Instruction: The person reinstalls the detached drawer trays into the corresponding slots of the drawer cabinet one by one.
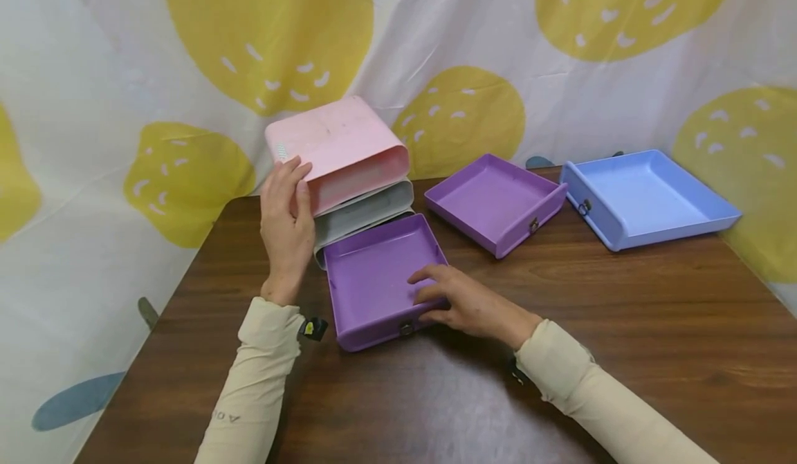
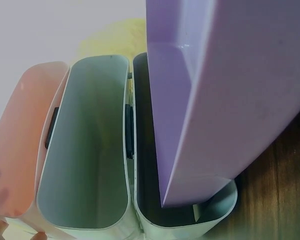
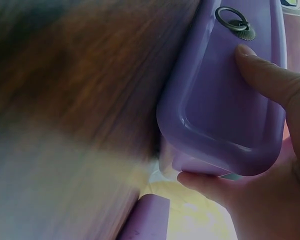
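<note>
A purple drawer (image 1: 381, 281) with a ring pull sits tilted at the front of a three-tier stack, its rear end inside the bottom grey-green casing (image 2: 217, 212). My right hand (image 1: 463, 305) holds its front right corner. In the right wrist view the thumb (image 3: 265, 75) lies on the front panel beside the ring pull (image 3: 232, 20), and another finger touches the side. My left hand (image 1: 288, 225) rests on the left end of the pink top casing (image 1: 339, 132), fingers fairly straight. The grey-green middle casing (image 2: 87, 145) is hollow, as is the pink one.
A second purple drawer (image 1: 492, 198) lies on the brown wooden table (image 1: 623, 312), right of the stack. Farther right is a larger blue drawer (image 1: 666, 198), its front panel facing left. A fruit-patterned curtain (image 1: 448, 7) hangs behind the table's far edge.
</note>
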### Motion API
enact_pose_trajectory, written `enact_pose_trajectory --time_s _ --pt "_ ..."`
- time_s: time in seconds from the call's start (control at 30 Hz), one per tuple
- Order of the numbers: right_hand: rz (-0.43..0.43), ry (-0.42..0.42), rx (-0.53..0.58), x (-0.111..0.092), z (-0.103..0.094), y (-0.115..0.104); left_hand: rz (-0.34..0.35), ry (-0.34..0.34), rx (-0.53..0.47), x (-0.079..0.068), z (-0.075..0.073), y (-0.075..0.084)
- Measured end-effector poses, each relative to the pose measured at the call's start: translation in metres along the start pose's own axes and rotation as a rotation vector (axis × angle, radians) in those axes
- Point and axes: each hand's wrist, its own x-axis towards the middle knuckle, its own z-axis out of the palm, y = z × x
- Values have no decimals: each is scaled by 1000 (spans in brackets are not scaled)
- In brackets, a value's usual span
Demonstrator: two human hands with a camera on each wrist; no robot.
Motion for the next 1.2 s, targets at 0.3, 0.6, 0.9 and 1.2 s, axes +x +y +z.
enact_pose_trajectory --time_s 0.3,0.6,0.9,1.2 --pt "-10 -20 25 0 -1 2 -9 1 7 0 0 1" --pt "-31 -27 53 1 -3 4 -13 -1 7 0 1 0" --pt "-35 -23 56 5 -3 10 -16 6 8 2 1 1" --pt "3 4 89 7 -2 11 -6 7 3 0 0 0"
